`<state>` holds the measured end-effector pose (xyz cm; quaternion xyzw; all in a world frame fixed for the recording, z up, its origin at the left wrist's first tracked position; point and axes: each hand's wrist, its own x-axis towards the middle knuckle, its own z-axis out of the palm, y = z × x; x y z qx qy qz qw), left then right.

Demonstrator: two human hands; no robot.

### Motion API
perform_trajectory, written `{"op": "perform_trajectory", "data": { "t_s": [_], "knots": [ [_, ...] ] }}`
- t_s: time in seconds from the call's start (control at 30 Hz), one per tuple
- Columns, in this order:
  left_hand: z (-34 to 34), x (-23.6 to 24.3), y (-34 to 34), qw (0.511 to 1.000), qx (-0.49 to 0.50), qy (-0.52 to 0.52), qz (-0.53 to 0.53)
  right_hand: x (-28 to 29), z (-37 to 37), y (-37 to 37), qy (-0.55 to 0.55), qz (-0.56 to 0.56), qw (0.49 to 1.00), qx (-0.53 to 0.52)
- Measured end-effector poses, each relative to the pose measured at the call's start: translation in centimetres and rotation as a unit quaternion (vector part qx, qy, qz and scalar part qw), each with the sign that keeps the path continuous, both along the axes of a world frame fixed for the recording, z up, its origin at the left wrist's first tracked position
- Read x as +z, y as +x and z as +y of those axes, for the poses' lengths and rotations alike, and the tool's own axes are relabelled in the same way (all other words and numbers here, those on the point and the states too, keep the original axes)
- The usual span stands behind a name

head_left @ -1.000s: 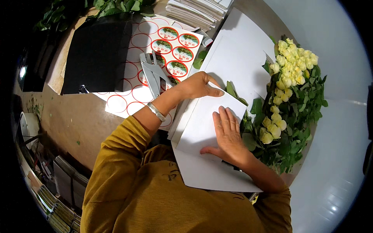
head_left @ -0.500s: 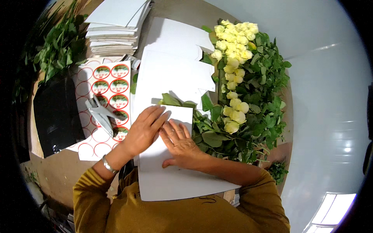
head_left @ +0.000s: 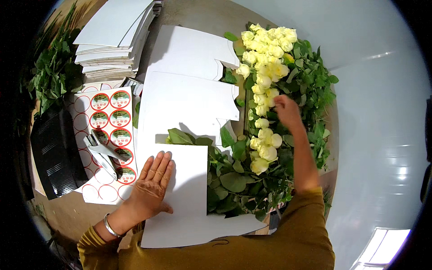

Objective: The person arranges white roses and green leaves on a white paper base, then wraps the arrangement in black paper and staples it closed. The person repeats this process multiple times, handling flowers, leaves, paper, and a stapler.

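My left hand (head_left: 155,183) lies flat, fingers stretched, on a white cardboard sheet (head_left: 191,177). Under that sheet's edges, green leaves (head_left: 181,137) and stems stick out. Over on the right, my right hand (head_left: 288,110) is at the row of yellow roses (head_left: 268,50), fingers curled together beside a rose head (head_left: 272,94). Whether the fingers grip that rose or a leaf cannot be made out. Larger white sheets (head_left: 186,96) with notched right edges lie beneath and beyond the sheet under my left hand.
A stack of white boards (head_left: 112,27) stands at the far left. Nearer lie a sheet of round red-rimmed stickers (head_left: 100,102), a grey metal hand tool (head_left: 104,155) and a black sheet (head_left: 56,153). Leafy stems (head_left: 56,72) fill the left edge; rose foliage (head_left: 310,90) lines the right.
My right hand has left the white sheet and moved right and away to the roses. My left hand has flattened lower down on the sheet. The whole view has shifted a little.
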<state>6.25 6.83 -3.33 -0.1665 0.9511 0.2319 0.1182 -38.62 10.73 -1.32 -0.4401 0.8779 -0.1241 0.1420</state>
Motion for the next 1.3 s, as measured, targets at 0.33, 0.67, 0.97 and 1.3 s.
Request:
{"op": "perform_trajectory", "data": {
  "t_s": [0.33,0.67,0.97,1.3],
  "knots": [
    [0.0,0.3,-0.8,0.998,0.046,0.05,0.013,-4.1,3.5,-6.8,0.004,0.108,0.994,-0.009],
    [-0.2,0.5,-1.2,0.997,0.039,0.062,0.021,-2.0,8.3,-5.3,-0.064,0.0,0.998,-0.019],
    [-0.3,1.0,-0.9,0.998,0.036,0.058,0.013,-4.8,-0.2,-1.3,0.122,0.143,0.978,0.091],
    [0.4,-0.4,-0.5,0.994,0.054,0.062,0.069,5.0,7.0,3.7,-0.254,-0.218,0.94,0.072]
  ]
}}
